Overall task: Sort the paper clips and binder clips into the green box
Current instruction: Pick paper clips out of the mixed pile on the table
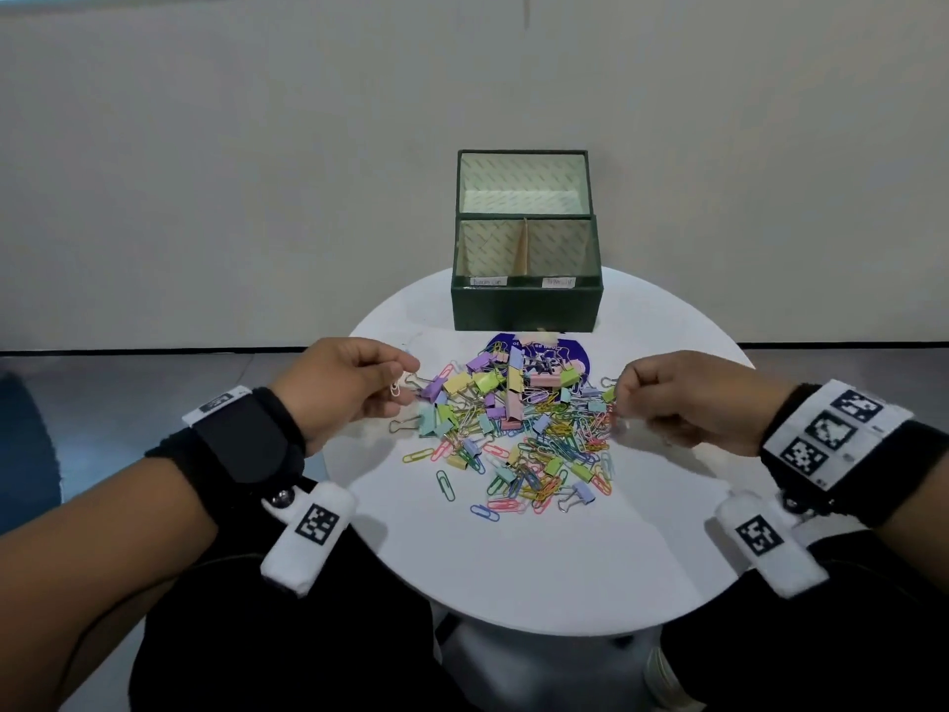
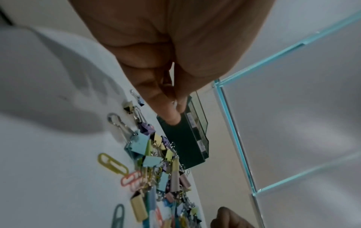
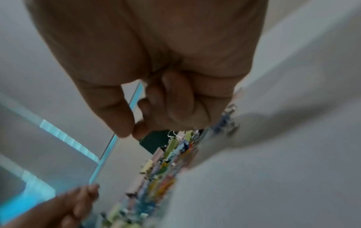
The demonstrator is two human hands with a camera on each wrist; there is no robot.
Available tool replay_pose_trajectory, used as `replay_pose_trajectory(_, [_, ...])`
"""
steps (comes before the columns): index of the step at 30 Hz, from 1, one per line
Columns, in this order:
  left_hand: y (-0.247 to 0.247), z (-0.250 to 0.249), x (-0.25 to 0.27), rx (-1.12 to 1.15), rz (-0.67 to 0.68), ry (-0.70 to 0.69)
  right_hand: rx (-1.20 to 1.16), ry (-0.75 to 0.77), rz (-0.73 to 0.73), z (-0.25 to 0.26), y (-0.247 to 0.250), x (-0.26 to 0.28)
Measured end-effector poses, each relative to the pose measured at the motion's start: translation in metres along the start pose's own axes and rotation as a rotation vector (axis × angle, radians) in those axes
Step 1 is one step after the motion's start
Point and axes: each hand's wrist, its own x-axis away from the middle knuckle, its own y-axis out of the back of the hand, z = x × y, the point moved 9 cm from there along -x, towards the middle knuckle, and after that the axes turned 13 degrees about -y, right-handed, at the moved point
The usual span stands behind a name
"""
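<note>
A dark green box stands at the back of the round white table, with two labelled front compartments and a raised rear one. In front of it lies a heap of pastel binder clips and coloured paper clips. My left hand hovers at the heap's left edge and pinches a white paper clip between thumb and forefinger. My right hand is at the heap's right edge with its fingers curled. Its thumb and forefinger tips press together, and the blurred view shows nothing between them.
A blue round sticker lies partly under the heap near the box. Loose paper clips trail toward the near edge of the table. A teal-framed glass partition stands behind the table. A blue seat is at the far left.
</note>
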Motion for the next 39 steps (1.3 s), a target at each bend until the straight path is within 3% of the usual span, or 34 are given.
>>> replay_pose_trajectory(3, [-0.004,0.011,0.002,-0.002,0.099,0.093,0.621,0.163,-0.258,0.025,-0.006,0.008])
replay_pose_trajectory(7, [-0.009,0.01,0.008,-0.288,0.241,0.08,0.983,0.239,-0.385,0.032,-0.017,0.008])
replay_pose_trajectory(14, [-0.038,-0.011,0.029,-1.134,0.499,-0.22,1.014,0.253,-0.425,0.03,-0.017,0.003])
replay_pose_trajectory(17, [-0.044,-0.008,0.035,-1.333,0.547,-0.259,0.969,0.286,-0.447,0.034,-0.012,0.005])
replay_pose_trajectory(21, [-0.059,-0.01,0.039,-1.381,0.564,-0.344,0.927,0.311,-0.489,0.04,-0.001,0.012])
replay_pose_trajectory(30, [-0.074,-0.008,0.042,-1.564,0.635,-0.458,1.068,0.229,-0.354,0.03,-0.035,0.006])
replay_pose_trajectory(39, [-0.064,-0.006,0.036,-1.426,0.702,-0.466,1.008,0.254,-0.32,0.048,-0.029,0.005])
